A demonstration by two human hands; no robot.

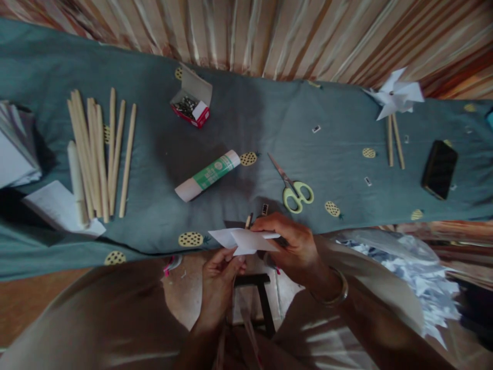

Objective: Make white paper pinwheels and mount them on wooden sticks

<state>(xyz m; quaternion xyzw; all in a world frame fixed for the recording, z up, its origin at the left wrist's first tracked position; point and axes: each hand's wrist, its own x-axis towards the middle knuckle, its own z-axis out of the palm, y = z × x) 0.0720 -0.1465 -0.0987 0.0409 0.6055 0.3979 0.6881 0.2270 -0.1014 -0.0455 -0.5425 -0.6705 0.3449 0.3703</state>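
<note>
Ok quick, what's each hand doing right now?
Left hand: closed, pinching the folded white paper.
Right hand: closed, holding the paper's other side; can't tell if it holds anything else.

A teal cloth (339, 149) bears papers (13, 159), wooden sticks (102, 159), an open box (192, 109), a tube (208, 176), scissors (291, 187), pinwheels (395, 98) and a phone (439, 169).

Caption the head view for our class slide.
Left hand and right hand hold white paper; scissors, green-and-white tube and wooden sticks lie on the cloth.
</note>
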